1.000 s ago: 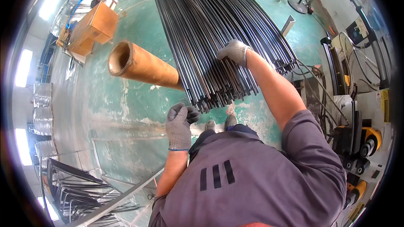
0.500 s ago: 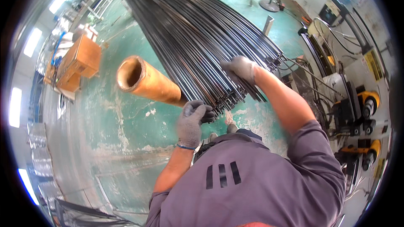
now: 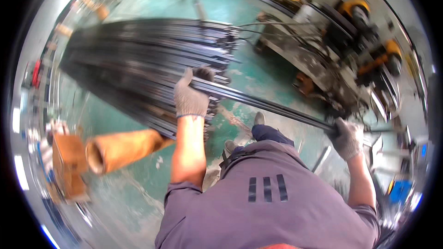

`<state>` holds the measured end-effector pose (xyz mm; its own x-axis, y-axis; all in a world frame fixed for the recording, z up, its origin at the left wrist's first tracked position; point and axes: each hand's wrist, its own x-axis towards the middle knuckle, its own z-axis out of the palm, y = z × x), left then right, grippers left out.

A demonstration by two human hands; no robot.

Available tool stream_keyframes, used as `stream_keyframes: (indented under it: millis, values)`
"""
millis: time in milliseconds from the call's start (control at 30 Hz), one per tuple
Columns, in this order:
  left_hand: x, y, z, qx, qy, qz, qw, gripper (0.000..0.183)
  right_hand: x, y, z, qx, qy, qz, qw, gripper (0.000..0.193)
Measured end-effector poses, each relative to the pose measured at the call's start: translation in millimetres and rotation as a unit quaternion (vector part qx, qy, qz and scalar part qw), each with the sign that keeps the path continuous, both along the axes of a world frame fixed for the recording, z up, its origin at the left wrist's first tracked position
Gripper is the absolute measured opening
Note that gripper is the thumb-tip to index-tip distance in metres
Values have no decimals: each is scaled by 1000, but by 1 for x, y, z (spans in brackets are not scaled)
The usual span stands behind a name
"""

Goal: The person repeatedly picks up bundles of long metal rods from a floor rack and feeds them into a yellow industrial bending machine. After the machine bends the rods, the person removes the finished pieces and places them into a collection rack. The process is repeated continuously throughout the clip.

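Green workshop floor (image 3: 106, 113), with a few dark metal bars (image 3: 267, 103) held slantwise across mid-frame.
Clenched around their lower stretch at right of frame with the gloved right hand (image 3: 347, 139); gripped higher up, near centre, with the gloved left hand (image 3: 192, 94), in front of the blurred bar pile (image 3: 138, 55). Look stiff, smooth and perhaps slippery, probably weighty as a bunch but hardly fragile; best held at two well-spaced points, fingers fully wrapped. Farther out, orange-brown tube (image 3: 129, 150) at lower left, yellow-and-black machinery (image 3: 355, 8) at upper right.
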<state>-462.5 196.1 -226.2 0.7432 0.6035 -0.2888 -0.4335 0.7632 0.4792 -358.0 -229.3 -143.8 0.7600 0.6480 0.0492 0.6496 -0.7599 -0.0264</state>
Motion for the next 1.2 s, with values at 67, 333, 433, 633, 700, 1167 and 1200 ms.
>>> stream_keyframes:
  millis: [67, 333, 433, 633, 700, 1167, 1200]
  values:
    - [12, -23, 5, -50, 2, 6, 999, 27, 11, -22, -17, 16, -70, -26, 997, 30]
    - [79, -92, 20, -42, 34, -132, 990, 18, 114, -158, -101, 97, -124, -103, 982, 12]
    - [103, -66, 45, 33, 42, -84, 995, 23, 156, -245, -133, 109, -123, -180, 970, 14]
    - [181, -92, 94, 171, -44, -54, 983, 14, 213, -290, -172, 245, -108, -631, 728, 43]
    - [206, -128, 95, 158, -33, -86, 983, 13, 212, -253, -191, 626, 174, -512, 562, 45]
    - [386, -62, 103, 219, -117, -209, 946, 31, 303, -183, -129, 916, 175, -329, 150, 20]
    - [396, -47, 98, 229, -107, -207, 945, 30, 308, -182, -116, 907, 133, -357, 181, 24]
